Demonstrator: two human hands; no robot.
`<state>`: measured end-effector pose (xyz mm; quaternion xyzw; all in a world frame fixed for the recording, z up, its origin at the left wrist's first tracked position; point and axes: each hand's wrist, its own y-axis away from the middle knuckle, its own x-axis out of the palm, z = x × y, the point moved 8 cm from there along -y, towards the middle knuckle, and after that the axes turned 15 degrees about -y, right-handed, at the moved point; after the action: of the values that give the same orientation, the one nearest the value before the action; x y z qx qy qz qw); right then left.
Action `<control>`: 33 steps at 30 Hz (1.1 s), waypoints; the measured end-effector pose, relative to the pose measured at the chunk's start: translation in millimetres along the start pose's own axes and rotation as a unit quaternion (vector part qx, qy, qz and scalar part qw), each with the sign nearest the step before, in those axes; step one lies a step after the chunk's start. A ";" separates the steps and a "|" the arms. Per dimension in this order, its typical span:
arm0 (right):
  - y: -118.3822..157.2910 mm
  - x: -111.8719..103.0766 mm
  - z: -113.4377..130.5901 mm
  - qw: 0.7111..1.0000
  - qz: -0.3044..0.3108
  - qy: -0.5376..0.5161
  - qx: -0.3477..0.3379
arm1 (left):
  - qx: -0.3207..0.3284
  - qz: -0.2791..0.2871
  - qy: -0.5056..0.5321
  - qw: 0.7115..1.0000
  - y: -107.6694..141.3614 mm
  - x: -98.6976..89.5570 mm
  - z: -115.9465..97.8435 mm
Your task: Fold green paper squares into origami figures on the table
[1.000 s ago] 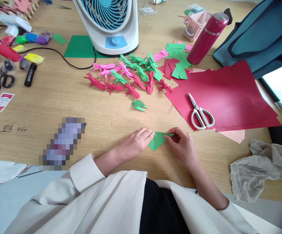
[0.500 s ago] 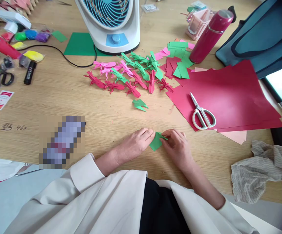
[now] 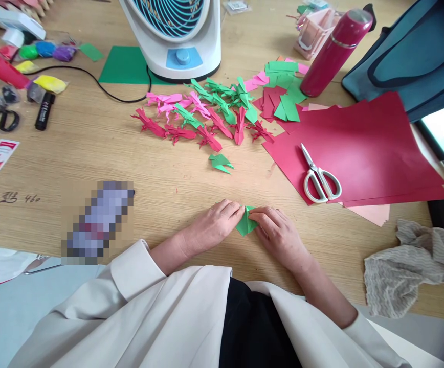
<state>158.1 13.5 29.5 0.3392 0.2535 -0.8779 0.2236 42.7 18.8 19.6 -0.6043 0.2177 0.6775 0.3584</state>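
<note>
A small piece of green paper [image 3: 245, 225] lies on the table in front of me, with a crease running down its middle. My left hand [image 3: 222, 220] grips its left corner between closed fingers. On the other side, my right hand [image 3: 278, 230] presses a folded flap over toward the crease with its fingertips. Farther off sits a folded green paper piece [image 3: 221, 163]. Beyond it are several folded paper figures [image 3: 206, 115] in red, pink and green, gathered in a cluster.
White-handled scissors [image 3: 319, 181] rest on large red paper sheets [image 3: 368, 153] at right. A red thermos [image 3: 337, 53], a blue bag [image 3: 406, 56] and a fan [image 3: 183, 56] stand behind. A blurred-out phone [image 3: 101, 220] lies left; a crumpled cloth [image 3: 409, 266] hangs at the right edge.
My right hand has moved left, bringing the paper's right flap over to the middle crease. My left hand has stayed at the left corner.
</note>
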 end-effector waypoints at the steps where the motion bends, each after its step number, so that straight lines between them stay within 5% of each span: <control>1: 0.4 0.3 0.3 1.000 0.009 0.006 -0.007 | -0.003 -0.002 0.001 1.000 0.0 -0.3 0.2; 7: 3.8 4.0 2.1 0.996 0.066 0.050 -0.034 | -0.010 0.004 0.020 1.000 -0.5 -2.3 0.1; 20: 5.3 3.8 11.8 0.988 0.091 0.098 -0.082 | 0.010 0.010 0.002 1.000 3.4 1.7 -2.8; 33: 6.1 3.3 15.6 0.985 0.059 0.136 -0.094 | 0.006 0.004 0.008 1.000 2.2 2.9 -3.5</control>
<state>151.7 -1.2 35.4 0.4471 0.3424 -0.7813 0.2691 43.4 15.4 15.8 -0.6068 0.2267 0.6726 0.3577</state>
